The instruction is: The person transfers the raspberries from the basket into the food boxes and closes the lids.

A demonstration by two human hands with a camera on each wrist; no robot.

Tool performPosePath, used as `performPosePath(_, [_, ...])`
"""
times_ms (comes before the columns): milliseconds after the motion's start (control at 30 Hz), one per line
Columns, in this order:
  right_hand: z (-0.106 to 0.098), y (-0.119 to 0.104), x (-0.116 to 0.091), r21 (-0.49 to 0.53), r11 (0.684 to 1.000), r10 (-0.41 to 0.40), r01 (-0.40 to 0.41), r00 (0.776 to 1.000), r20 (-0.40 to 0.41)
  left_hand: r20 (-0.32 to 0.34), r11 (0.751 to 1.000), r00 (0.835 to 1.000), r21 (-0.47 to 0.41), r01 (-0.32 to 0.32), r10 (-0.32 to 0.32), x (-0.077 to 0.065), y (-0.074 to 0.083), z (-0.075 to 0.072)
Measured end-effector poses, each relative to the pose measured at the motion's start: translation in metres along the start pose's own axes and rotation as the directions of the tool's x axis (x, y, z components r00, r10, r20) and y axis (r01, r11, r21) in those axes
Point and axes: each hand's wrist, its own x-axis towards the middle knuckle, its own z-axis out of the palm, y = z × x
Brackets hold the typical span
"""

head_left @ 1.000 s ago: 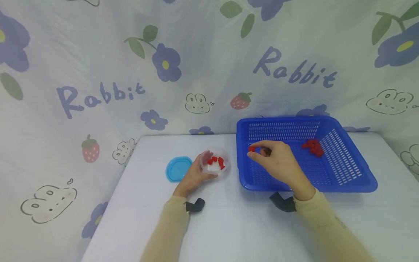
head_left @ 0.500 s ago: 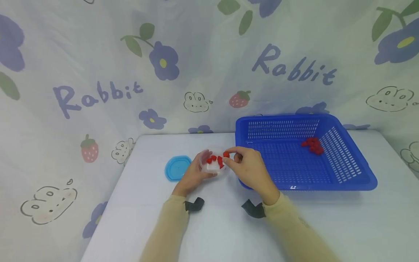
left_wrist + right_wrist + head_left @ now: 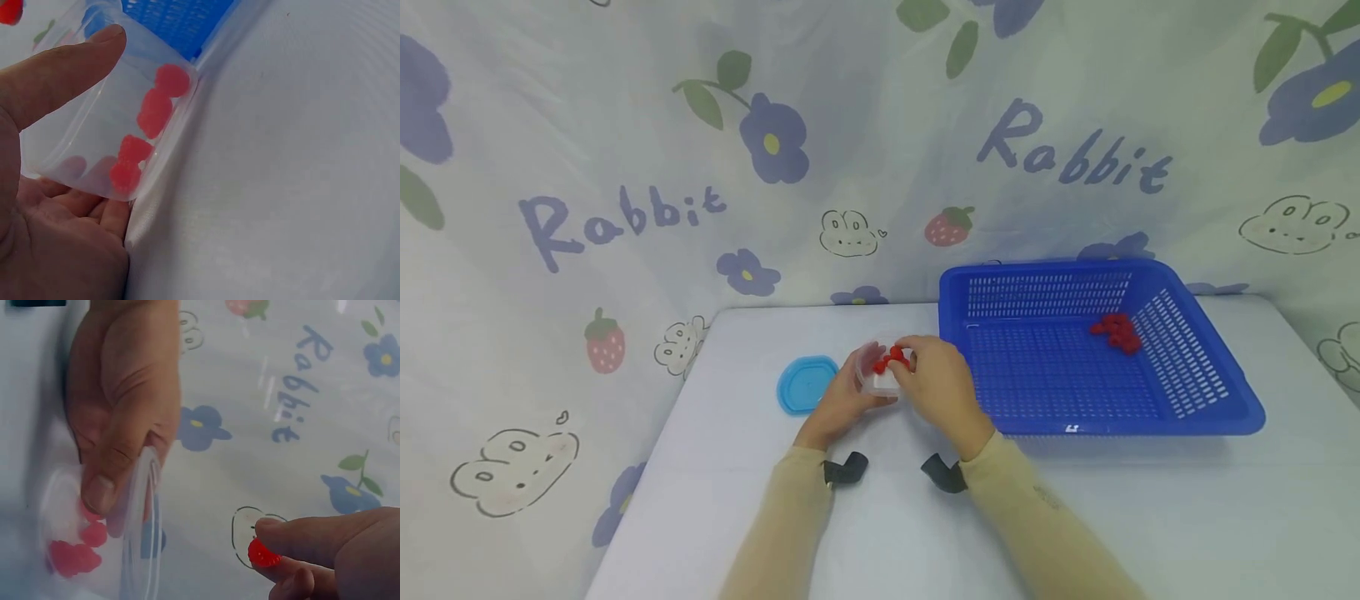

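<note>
R hand has the red berry pinched btwn thumb & a finger, w/ at least one other finger curled in below. Berry sits right at the fingertips, part of its bumpy side bare. From the head cam it overlaps the mouth of the clear tub; R wrist view has it apart from the rim, L wrist view catches only part of it at the frame corner. So: at the mouth, firmly in the pinch, not let go.

L hand grasps the tub, thumb along one side of the wall, fingers round the other & low nr. the base. Several more berries lie in a row on the tub bottom, apart from the pinched one. Can't tell for sure if the base touches the table.

Tub is approx. mid-table, toward the back edge, btwn lid & basket. Blue lid lies just beside L hand, nr. table's back-left corner. Blue basket is nr. the back-right corner, its left edge just beside R hand. Red pile in it, nr. basket's back-right corner, well apart from both hands.

Backdrop cloth w/ "Rabbit" lettering & flowers hangs behind the back edge. Tan sleeves on both arms, dark strap at ea. wrist.
</note>
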Motion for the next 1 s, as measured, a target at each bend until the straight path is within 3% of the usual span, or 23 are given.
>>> performPosePath(133, [0.008, -0.006, 0.002, -0.154, 0.988, 0.001, 0.002, 1.000, 0.020, 0.007, 1.000, 1.000, -0.003, -0.010, 0.010, -0.002, 0.005, -0.002])
performPosePath(433, [0.021, -0.009, 0.005, -0.309, 0.951, 0.031, -0.009, 0.997, 0.067, -0.009, 1.000, 1.000, 0.009, -0.030, 0.030, 0.000, 0.000, -0.001])
performPosePath(633, [0.023, -0.008, 0.005, -0.309, 0.951, 0.027, -0.012, 0.999, 0.047, -0.007, 0.999, 0.999, 0.005, -0.038, 0.038, 0.001, 0.000, -0.001])
performPosePath(1000, [0.020, -0.005, 0.002, -0.214, 0.976, -0.037, 0.034, 0.999, -0.012, -0.012, 0.999, 0.999, 0.023, -0.030, 0.031, 0.000, 0.000, 0.000])
